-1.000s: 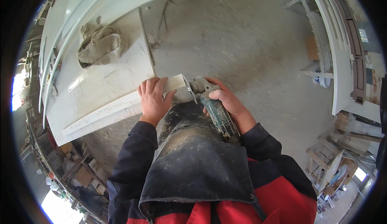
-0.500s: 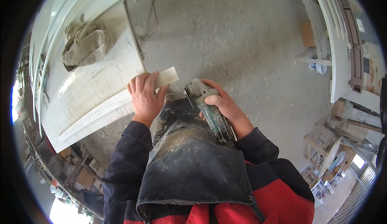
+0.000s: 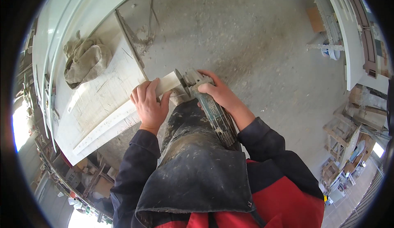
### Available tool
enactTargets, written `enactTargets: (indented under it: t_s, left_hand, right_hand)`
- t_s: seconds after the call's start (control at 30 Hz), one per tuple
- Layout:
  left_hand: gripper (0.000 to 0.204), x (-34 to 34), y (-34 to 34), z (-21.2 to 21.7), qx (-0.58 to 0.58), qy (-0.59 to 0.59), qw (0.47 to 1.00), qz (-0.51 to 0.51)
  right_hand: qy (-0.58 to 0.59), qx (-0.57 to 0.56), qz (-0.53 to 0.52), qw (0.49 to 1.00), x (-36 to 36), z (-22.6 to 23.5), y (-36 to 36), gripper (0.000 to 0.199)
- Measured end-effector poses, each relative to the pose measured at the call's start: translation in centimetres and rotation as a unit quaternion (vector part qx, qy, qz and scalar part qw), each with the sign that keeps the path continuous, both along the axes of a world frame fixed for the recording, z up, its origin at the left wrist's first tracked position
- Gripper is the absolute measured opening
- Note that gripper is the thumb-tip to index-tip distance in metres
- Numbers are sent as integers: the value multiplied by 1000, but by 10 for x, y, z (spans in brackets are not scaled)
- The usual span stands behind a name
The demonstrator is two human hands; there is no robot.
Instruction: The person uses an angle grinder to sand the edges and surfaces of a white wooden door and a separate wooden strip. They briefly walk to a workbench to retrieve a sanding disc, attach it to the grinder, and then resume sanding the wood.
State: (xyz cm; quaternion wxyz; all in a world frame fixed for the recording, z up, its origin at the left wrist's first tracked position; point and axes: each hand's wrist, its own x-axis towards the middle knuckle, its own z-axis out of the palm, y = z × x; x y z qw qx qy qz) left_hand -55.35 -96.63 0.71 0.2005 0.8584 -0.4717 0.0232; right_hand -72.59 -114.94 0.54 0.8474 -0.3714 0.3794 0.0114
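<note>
A teal and grey angle grinder [image 3: 210,107] is gripped by my right hand [image 3: 219,90], its body slanting down toward my apron. The thin disc [image 3: 182,82] at its head stands edge-on by the end of a long white strip [image 3: 166,84]; I cannot tell whether they touch. My left hand [image 3: 148,106] clasps that strip near its end, fingers over the top and thumb on the near side. The strip runs back along the edge of a pale work board [image 3: 98,100].
A crumpled beige cloth bag [image 3: 87,61] lies on the board. White panels [image 3: 53,43] curve along the left, with cluttered scraps [image 3: 92,174] below. A cable [image 3: 151,10] lies on the dusty floor [image 3: 246,35]. Wooden stands [image 3: 340,133] and a white panel [image 3: 349,35] are at the right.
The grinder has moved slightly left and up, and its disc has turned, now right by the strip's end. My left hand keeps its hold on the strip.
</note>
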Motion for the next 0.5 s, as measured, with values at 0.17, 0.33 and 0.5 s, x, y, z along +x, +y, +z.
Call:
enactTargets:
  t_s: [0.17,0.33,0.5]
  left_hand:
    - [58,-1,0,2,4,1,1000,-1]
    - [53,2,3,-3,9,-4,1000,-2]
    - [54,2,3,-3,14,-4,1000,-6]
  right_hand:
    - [-13,-44,16,999,1,-9,-3,69]
    - [-27,-74,33,996,-19,-19,6,72]
    - [-26,-76,25,996,-10,-22,2,73]
